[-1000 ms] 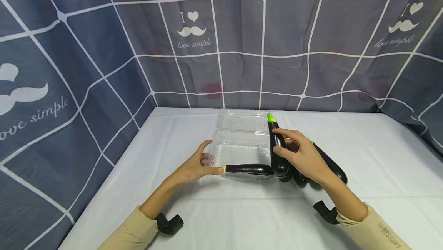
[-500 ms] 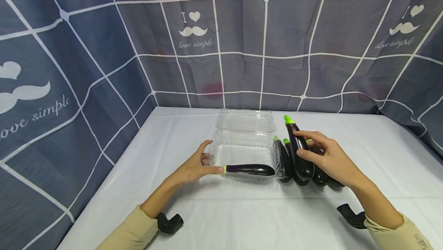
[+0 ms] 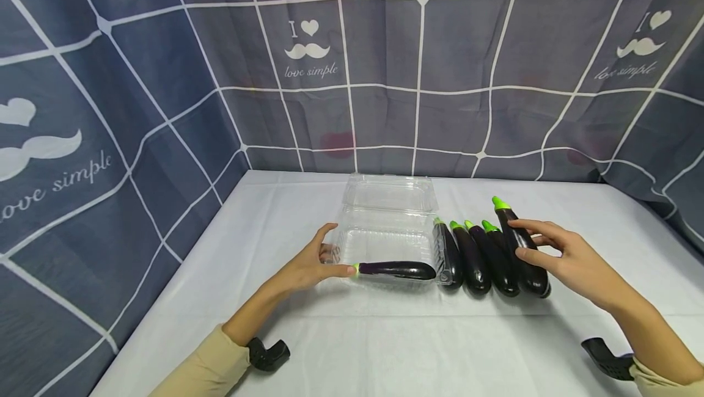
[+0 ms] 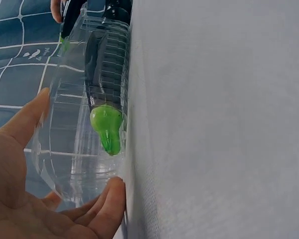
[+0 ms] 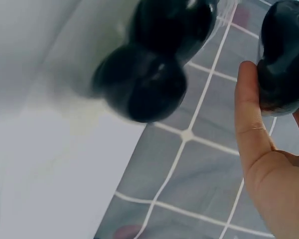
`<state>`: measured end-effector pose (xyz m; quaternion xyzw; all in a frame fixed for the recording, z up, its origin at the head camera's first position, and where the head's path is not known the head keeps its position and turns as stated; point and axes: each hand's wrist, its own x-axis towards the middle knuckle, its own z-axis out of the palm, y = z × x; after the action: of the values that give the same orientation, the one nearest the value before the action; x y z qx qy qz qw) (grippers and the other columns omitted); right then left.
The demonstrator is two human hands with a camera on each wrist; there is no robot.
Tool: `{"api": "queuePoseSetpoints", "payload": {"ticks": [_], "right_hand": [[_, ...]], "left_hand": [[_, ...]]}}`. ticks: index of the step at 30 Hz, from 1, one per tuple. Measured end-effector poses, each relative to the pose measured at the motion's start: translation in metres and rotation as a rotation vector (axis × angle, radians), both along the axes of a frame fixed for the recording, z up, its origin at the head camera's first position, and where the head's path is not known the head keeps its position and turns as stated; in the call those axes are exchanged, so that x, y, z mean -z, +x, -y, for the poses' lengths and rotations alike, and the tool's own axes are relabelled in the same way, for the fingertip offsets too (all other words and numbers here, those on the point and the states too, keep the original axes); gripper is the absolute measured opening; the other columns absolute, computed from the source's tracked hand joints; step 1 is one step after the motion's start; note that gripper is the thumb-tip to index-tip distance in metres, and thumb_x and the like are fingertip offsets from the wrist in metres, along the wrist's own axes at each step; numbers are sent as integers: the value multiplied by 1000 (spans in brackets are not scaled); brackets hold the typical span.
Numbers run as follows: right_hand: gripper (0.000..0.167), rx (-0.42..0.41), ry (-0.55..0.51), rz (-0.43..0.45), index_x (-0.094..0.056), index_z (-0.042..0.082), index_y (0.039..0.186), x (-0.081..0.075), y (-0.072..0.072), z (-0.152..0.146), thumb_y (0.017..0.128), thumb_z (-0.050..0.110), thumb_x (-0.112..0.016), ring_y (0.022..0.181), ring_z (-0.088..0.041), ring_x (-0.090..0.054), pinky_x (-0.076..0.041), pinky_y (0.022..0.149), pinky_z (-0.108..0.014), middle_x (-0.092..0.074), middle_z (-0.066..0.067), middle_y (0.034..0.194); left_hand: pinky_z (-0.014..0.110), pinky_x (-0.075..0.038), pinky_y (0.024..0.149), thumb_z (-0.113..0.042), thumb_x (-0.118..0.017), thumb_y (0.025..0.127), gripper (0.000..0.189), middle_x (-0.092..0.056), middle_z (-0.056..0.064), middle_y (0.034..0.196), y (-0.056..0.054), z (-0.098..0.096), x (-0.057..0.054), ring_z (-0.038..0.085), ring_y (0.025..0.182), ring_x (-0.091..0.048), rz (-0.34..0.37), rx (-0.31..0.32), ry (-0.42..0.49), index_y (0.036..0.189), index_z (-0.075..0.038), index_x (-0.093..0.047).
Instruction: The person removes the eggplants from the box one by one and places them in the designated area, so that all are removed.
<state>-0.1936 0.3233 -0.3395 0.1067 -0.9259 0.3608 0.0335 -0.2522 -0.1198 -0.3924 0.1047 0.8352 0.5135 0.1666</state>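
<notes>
My left hand (image 3: 308, 265) holds the left end of an open, hinged clear plastic container (image 3: 387, 241), thumb by its front corner. One dark eggplant (image 3: 397, 270) lies lengthwise along the container's front side, its green stem toward that thumb. The left wrist view shows this green stem (image 4: 107, 127) through the clear wall, and fingers of the left hand (image 4: 40, 199) against the container's end. Right of the container, my right hand (image 3: 561, 253) grips another eggplant (image 3: 517, 244) between thumb and fingers, its stem pointing away. In the right wrist view the held eggplant (image 5: 284, 59) appears raised beside the fingers.
Several eggplants (image 3: 474, 262) lie side by side between the container and the right hand, stems away from me. The container's lid (image 3: 389, 192) is folded back. A white cloth (image 3: 363, 342) covers the table; a grey checked curtain (image 3: 379, 116) hangs behind.
The right hand has carried its eggplant from beside the container rightward, past the row, uncovering the eggplants there. The left hand and the container have stayed in place.
</notes>
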Motion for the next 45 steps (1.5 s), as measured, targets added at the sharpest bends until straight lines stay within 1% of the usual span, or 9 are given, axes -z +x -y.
{"api": "queuePoseSetpoints", "payload": {"ticks": [5,7,13,20,23,31,36,41,45], "right_hand": [[48,4,18,9,-52,19,143,5,-2,-15,97,27,-65,108,-3,-44,-40,83,-51,-52,-4,134],[48,2,30,7,-52,18,143,6,-3,-20,97,25,-65,110,-1,-43,-41,84,-46,-52,-6,134],[47,3,37,-17,-54,14,140,11,-6,-35,95,19,-67,104,7,-45,-39,76,-23,-54,9,124],[47,32,6,17,-52,7,140,21,-11,-51,96,16,-66,100,13,-44,-38,72,-17,-51,-22,132],[48,33,-6,53,-50,3,140,27,-13,-55,96,16,-65,100,12,-43,-40,72,-18,-48,-28,135],[54,38,18,168,-42,-3,144,37,-19,-61,98,18,-62,118,-41,-45,-45,80,-41,-38,-37,141],[56,29,33,171,-45,-2,144,40,-18,-62,97,22,-65,112,-25,-51,-46,74,-24,-41,-34,141],[57,27,39,155,-47,-1,143,42,-18,-60,96,25,-66,105,-12,-49,-46,73,-23,-47,-30,139],[58,35,48,163,-46,-1,144,44,-17,-59,97,26,-66,105,-10,-47,-45,73,-23,-47,-30,138]], "left_hand": [[57,-39,99,-41,-85,75,107,-40,21,146,1,2,1,35,135,-40,3,1,0,157,-25,-18],[57,-38,100,-41,-85,75,107,-38,22,147,1,3,1,36,136,-39,4,3,2,157,-25,-18],[58,-37,101,-41,-85,76,107,-35,24,149,1,3,2,36,137,-38,10,16,12,157,-26,-17],[57,-37,101,-41,-85,76,106,-36,23,148,1,1,2,34,136,-39,11,10,13,157,-28,-18],[57,-38,101,-41,-85,76,106,-37,23,148,0,0,1,34,136,-39,13,12,16,157,-29,-18],[57,-37,101,-41,-85,76,106,-37,23,148,0,0,1,34,136,-39,14,16,18,157,-28,-18],[57,-37,101,-40,-85,76,107,-37,23,147,-1,0,0,35,136,-39,17,19,27,157,-27,-17],[56,-37,101,-38,-85,76,106,-38,21,147,0,0,0,33,135,-40,22,13,27,157,-27,-17],[56,-37,101,-39,-85,76,106,-38,21,147,0,1,0,32,135,-40,23,12,19,157,-28,-18]]}}
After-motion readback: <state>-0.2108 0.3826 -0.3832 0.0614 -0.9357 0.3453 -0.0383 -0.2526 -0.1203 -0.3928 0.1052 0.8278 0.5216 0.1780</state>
